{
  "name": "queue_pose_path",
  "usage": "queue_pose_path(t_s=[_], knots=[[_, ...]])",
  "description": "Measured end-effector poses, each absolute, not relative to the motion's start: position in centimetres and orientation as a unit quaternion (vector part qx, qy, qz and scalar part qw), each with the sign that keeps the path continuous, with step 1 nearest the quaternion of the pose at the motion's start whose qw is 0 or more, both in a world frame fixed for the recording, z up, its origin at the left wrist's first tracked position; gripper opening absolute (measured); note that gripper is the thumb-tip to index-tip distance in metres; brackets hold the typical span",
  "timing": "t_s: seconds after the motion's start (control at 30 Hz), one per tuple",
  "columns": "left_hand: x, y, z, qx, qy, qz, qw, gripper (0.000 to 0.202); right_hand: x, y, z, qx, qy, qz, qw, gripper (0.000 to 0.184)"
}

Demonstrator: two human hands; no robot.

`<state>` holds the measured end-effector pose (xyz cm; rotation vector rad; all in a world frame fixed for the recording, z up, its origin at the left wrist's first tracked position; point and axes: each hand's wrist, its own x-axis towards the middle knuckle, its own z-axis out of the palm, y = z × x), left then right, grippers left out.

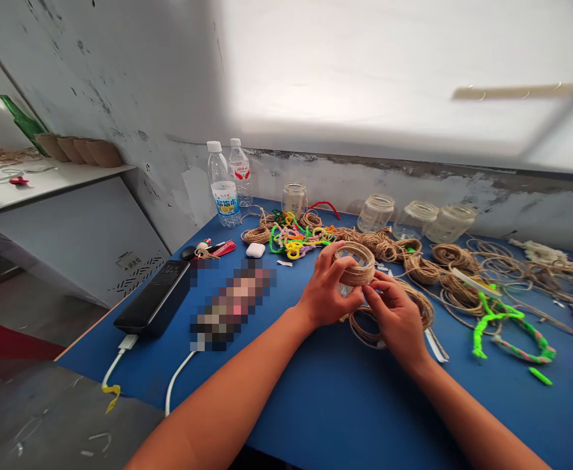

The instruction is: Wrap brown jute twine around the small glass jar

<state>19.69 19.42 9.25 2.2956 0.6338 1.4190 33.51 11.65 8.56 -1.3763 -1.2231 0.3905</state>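
Note:
A glass jar with jute twine (357,266) wound around its upper part is held above the blue table, its mouth tilted towards me. My left hand (326,290) is closed around the jar from the left, thumb below and fingers over the rim. At the jar's right side, my right hand (398,318) pinches the twine against the wound band; its fingertips are partly hidden. Loops of loose twine (362,326) lie below and behind my hands. The lower part of the jar is mostly covered by my fingers.
Several bare glass jars (375,213) stand along the wall. Twine coils (450,256) and colourful pipe cleaners (294,238) spread across the table (316,398). Two plastic bottles (226,199) stand at the back left. A black power bank (154,297) with a white cable lies left.

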Motion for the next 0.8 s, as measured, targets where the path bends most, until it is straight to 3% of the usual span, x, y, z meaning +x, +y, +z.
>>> queue_pose_path(t_s=[0.8], knots=[[19.56, 19.42, 9.44, 0.816, 0.219, 0.498, 0.197, 0.042, 33.34, 11.62, 8.61, -0.591, -0.52, 0.156, 0.597, 0.03]])
